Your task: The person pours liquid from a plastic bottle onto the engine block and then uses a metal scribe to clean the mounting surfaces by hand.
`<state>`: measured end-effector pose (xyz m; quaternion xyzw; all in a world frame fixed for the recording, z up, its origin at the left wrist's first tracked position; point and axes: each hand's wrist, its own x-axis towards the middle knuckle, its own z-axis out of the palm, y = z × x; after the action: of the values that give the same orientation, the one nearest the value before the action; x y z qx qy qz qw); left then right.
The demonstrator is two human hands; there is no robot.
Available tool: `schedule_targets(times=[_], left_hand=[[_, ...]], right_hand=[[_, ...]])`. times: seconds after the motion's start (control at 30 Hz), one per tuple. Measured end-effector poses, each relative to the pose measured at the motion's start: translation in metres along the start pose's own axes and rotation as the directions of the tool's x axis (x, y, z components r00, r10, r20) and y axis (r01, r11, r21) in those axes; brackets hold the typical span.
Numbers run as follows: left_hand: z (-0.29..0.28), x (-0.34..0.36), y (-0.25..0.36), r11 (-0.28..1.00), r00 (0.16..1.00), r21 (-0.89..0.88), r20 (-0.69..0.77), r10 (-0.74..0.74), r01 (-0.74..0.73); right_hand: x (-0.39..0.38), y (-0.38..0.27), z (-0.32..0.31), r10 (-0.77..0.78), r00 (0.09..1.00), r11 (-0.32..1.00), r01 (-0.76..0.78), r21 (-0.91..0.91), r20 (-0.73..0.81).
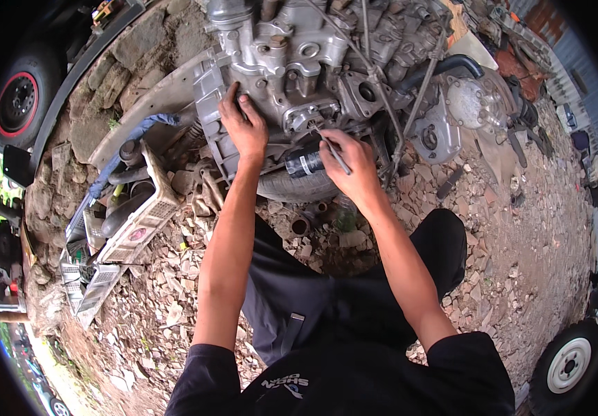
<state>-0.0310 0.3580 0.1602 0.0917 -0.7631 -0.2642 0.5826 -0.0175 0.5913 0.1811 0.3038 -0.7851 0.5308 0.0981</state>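
A grey metal engine (271, 83) stands in front of me, above a worn tyre (299, 188). My left hand (243, 127) lies on the left side of the engine, its fingers stretched over the casting and holding nothing. In my right hand (351, 163) is a slim grey metal rod-like tool (337, 154), gripped between the fingers. Its tip touches or is very close to a round port (306, 125) low on the engine; the exact contact is too small to tell. Just below that port sits a black cylindrical oil filter (304, 163), partly behind my right hand.
A broken pale plastic crate (136, 225) with hoses and parts lies left. Removed metal covers (444, 128) and a black hose (460, 64) are right. Rubble (493, 229) covers the ground around my legs. Wheels stand at the far left (16, 104) and lower right (569, 365).
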Motion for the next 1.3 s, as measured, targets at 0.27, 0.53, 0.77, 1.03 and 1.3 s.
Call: schedule_targets(times=[0.27, 0.53, 0.77, 1.03, 1.3], left_hand=[[0.005, -0.001, -0.004, 0.999, 1.000, 0.034, -0.021, 0.019, -0.018], [0.002, 0.000, -0.002, 1.000, 1.000, 0.001, -0.016, 0.010, -0.010], [0.005, -0.001, -0.003, 1.000, 0.999, 0.013, -0.033, 0.027, -0.027], [0.004, -0.003, 0.000, 1.000, 1.000, 0.019, -0.029, -0.010, 0.010], [0.006, -0.001, 0.001, 1.000, 1.000, 0.019, -0.028, 0.003, -0.003]], right_hand=[[-0.038, 0.023, 0.002, 0.193, 0.977, 0.944, -0.158, 0.290, -0.095], [-0.011, 0.025, 0.024, -0.121, 0.977, 0.990, 0.133, 0.056, -0.174], [-0.006, 0.040, 0.046, -0.358, 0.904, 0.931, 0.327, -0.161, -0.232], [0.025, 0.029, -0.004, 0.049, 0.991, 0.964, -0.079, 0.254, 0.123], [0.001, 0.019, 0.008, -0.263, 0.965, 0.964, 0.263, 0.030, -0.008]])
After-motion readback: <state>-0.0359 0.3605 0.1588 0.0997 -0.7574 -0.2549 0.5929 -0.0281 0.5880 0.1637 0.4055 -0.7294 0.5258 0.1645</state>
